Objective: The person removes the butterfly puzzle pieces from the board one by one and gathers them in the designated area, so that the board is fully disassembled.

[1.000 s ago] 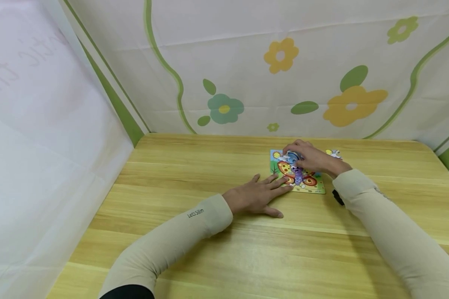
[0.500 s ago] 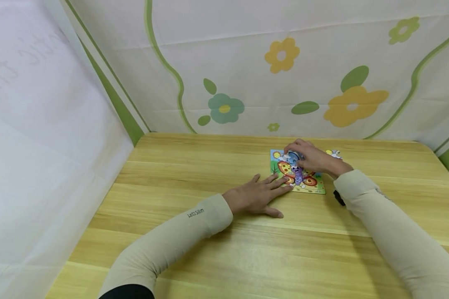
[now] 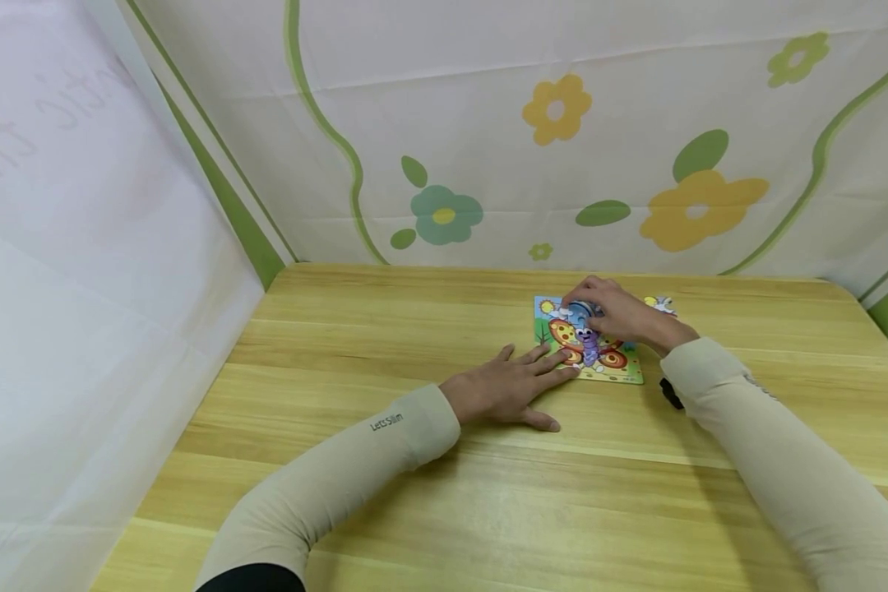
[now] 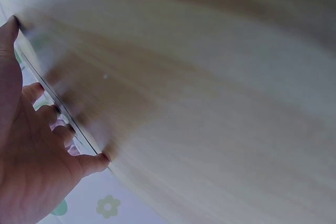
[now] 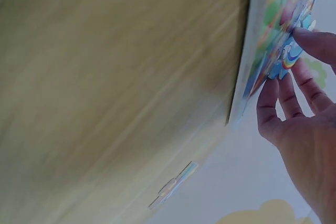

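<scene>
A colourful jigsaw puzzle board (image 3: 622, 375) with a butterfly picture lies toward the far side of the wooden table. My right hand (image 3: 612, 311) is over its upper part, pinching a blue puzzle piece (image 5: 290, 55) with a rainbow on it between thumb and fingers. The right wrist view has this piece tilted against the board's face; whether it sits flush I cannot tell. Fingers spread, my left hand (image 3: 509, 391) rests on the board's lower left edge and the table. It holds nothing. Part of the picture is hidden under both hands.
Just right of the board lies a loose puzzle piece (image 3: 660, 304), partly behind the right wrist. A white cloth backdrop (image 3: 488, 99) with printed flowers rises along the table's (image 3: 414, 312) back edge. Another white cloth (image 3: 81, 329) hangs at the left.
The blue piece under my right hand has turned and shifted slightly, and the right fingers have moved a little with it. My left hand and the board stay where they were.
</scene>
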`<state>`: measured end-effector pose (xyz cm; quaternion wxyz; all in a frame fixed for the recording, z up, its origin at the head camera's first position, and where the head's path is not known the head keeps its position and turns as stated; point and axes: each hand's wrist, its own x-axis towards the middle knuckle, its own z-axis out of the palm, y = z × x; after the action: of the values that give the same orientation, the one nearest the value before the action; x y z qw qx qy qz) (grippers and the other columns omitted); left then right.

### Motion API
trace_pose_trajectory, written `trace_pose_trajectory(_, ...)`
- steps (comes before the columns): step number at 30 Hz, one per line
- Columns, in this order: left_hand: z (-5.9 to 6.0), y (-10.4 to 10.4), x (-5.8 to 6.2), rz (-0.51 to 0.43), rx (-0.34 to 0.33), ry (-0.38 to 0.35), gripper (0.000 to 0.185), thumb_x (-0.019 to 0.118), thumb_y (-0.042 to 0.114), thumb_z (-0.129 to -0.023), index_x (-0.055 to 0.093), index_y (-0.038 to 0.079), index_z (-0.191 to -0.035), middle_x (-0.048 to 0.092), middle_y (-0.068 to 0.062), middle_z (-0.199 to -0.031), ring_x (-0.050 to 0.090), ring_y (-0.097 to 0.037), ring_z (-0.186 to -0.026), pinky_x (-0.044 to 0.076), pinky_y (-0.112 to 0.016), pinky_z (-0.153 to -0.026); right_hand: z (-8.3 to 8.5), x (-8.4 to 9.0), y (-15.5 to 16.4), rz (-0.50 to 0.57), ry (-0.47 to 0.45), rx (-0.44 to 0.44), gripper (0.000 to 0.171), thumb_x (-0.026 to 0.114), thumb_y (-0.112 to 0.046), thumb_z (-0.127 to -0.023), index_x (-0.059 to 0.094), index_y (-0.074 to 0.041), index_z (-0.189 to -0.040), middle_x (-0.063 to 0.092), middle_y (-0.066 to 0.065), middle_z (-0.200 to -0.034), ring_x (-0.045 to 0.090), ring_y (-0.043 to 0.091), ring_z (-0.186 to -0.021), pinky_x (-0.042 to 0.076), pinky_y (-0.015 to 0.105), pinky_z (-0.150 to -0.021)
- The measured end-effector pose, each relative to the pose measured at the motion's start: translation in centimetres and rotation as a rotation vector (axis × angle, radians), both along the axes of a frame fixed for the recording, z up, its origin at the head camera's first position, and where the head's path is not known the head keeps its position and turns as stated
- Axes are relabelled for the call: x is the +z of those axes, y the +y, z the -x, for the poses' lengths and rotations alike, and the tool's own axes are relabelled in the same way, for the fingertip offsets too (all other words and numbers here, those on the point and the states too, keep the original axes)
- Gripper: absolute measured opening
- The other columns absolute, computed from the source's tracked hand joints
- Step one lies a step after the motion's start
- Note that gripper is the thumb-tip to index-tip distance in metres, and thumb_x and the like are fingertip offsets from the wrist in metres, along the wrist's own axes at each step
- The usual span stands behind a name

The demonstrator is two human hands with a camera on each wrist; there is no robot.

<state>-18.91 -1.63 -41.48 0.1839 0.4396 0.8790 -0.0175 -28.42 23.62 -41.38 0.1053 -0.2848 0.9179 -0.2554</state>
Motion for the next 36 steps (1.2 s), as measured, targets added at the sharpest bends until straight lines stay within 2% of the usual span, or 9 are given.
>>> trace_pose_trajectory(5, 0.0, 0.0, 0.0, 0.000, 0.001, -0.004, 0.087, 0.043, 0.070, -0.103, 0.003, 0.032, -0.170, -0.005, 0.006, -0.178, -0.003, -0.022, -0.166, 0.015, -0.062, -0.130, 0.0, 0.1, 0.0, -0.012, 0.007, 0.006, 0.041, 0.061, 0.007, -0.097, 0.067, -0.003, -0.136, 0.056, 0.024, -0.135, 0.047, 0.048, -0.131, 0.040, 0.069, -0.106)
trace_pose_trajectory(10, 0.0, 0.0, 0.0, 0.001, -0.001, 0.001, 0.086, 0.042, 0.070, -0.103, 0.003, 0.032, -0.170, -0.005, 0.006, -0.178, -0.004, -0.022, -0.166, 0.015, -0.062, -0.130, 0.4, 0.1, 0.3, -0.033, 0.000, 0.007, 0.040, 0.062, 0.007, -0.096, 0.069, -0.003, -0.135, 0.057, 0.024, -0.132, 0.053, 0.043, -0.123, 0.047, 0.059, -0.096)
trace_pose_trajectory(14, -0.1, 0.1, 0.0, 0.007, 0.000, 0.011, 0.086, 0.042, 0.070, -0.103, 0.003, 0.032, -0.170, -0.005, 0.006, -0.178, -0.003, -0.023, -0.166, 0.015, -0.062, -0.130, 0.7, 0.1, 0.4, -0.044, -0.010, 0.023, 0.042, 0.062, 0.009, -0.094, 0.069, -0.001, -0.134, 0.057, 0.025, -0.131, 0.055, 0.042, -0.118, 0.048, 0.053, -0.091)
trace_pose_trajectory(26, -0.1, 0.0, 0.2, 0.007, 0.004, 0.003, 0.086, 0.043, 0.069, -0.104, 0.003, 0.032, -0.170, -0.005, 0.006, -0.179, -0.002, -0.023, -0.166, 0.015, -0.061, -0.130, 1.1, 0.6, 0.2, -0.082, -0.040, 0.042, 0.042, 0.064, 0.008, -0.093, 0.070, 0.001, -0.133, 0.058, 0.024, -0.128, 0.057, 0.038, -0.113, 0.049, 0.051, -0.089)
trace_pose_trajectory(36, -0.1, 0.0, 0.2, 0.004, 0.011, -0.010, 0.086, 0.043, 0.069, -0.104, 0.003, 0.032, -0.170, -0.005, 0.006, -0.179, -0.003, -0.023, -0.166, 0.014, -0.062, -0.130, 1.1, 0.6, 0.0, -0.071, -0.024, 0.038, 0.043, 0.066, 0.008, -0.093, 0.068, 0.002, -0.136, 0.060, 0.025, -0.129, 0.059, 0.039, -0.114, 0.050, 0.055, -0.092)
